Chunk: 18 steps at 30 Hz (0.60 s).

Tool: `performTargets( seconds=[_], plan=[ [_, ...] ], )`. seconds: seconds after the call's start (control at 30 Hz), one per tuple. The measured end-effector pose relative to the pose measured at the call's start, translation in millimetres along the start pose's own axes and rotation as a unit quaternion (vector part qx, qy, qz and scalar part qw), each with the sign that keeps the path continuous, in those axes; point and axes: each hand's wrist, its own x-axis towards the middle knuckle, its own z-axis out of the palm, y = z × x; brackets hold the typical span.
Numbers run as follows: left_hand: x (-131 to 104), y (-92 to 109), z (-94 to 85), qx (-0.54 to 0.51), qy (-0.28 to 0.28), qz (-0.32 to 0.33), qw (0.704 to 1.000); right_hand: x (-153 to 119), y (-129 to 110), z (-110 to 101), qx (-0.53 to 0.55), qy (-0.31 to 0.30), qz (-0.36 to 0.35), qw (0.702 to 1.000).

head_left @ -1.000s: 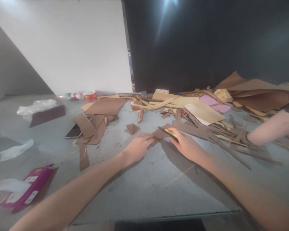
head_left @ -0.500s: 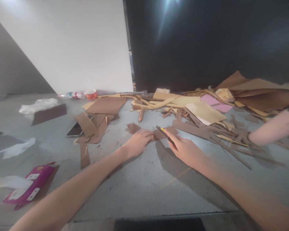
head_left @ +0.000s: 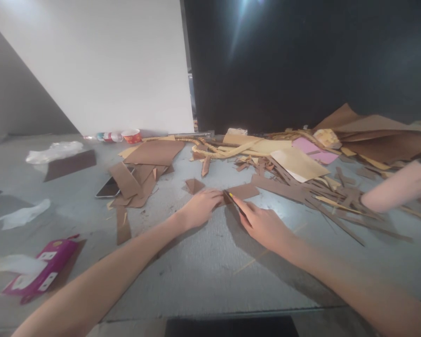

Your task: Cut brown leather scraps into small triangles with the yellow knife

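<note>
A brown flat piece (head_left: 245,191) lies on the grey table (head_left: 192,276) in front of me. My left hand (head_left: 204,206) rests on the left end of this piece, palm down, its fingers together and pressed on it. My right hand (head_left: 263,224) is closed around a thin dark tool with a yellow part (head_left: 231,194). The tool's tip is at the brown piece, close beside my left fingertips. A small brown scrap (head_left: 194,186) lies just behind my left hand.
Brown strips (head_left: 287,189) and yellowish sheets (head_left: 298,164) spread right. At left are a phone (head_left: 108,188) under brown pieces, a purple tissue pack (head_left: 51,267) and white plastic (head_left: 56,152). A paper cup (head_left: 131,136) stands behind. Another person's forearm (head_left: 396,185) reaches in at right.
My right hand has moved slightly left, bringing the tool's tip beside my left fingertips. My left hand has stayed in place on the brown piece.
</note>
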Motion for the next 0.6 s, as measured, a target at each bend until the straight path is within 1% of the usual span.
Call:
performTargets(
  seconds=[0.4, 0.6],
  plan=[
    [0.6, -4.6, 1.8, -0.023, 0.017, 0.016, 0.999, 0.1, -6.9, 4.5, -0.036, -0.009, -0.025, 0.999],
    [2.9, -3.8, 1.5, -0.022, 0.028, 0.004, 0.999, 0.6, -9.6, 6.8, -0.026, -0.001, -0.014, 1.000]
  ],
)
